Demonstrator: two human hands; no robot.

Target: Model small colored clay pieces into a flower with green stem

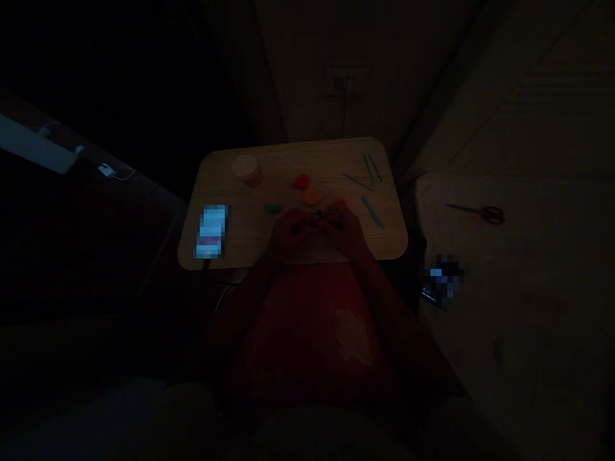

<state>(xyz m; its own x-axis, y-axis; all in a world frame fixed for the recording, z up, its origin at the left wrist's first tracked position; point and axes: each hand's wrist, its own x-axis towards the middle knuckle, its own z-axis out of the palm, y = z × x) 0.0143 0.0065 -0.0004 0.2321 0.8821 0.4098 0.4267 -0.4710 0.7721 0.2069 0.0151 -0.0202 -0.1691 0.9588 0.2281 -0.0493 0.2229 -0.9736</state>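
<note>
My left hand (291,232) and my right hand (344,229) meet over the near side of a small wooden table (288,157). Between their fingertips is a small dark lump of modelling clay (318,216), mostly covered; the dim light hides its exact shape. Just beyond the fingers lies an orange clay lump (312,196), with a red one (302,182) behind it. A green piece (273,209) rests left of my left hand. Partly behind my right hand shows a pinkish-red piece (341,202).
Thin blue-green sticks (358,182) and a flat clay knife (373,212) lie at the table's right. A tub (246,169) stands at the back left, and a lit phone (211,232) lies near the left edge. Scissors (480,212) and a dark device (442,280) lie off to the right.
</note>
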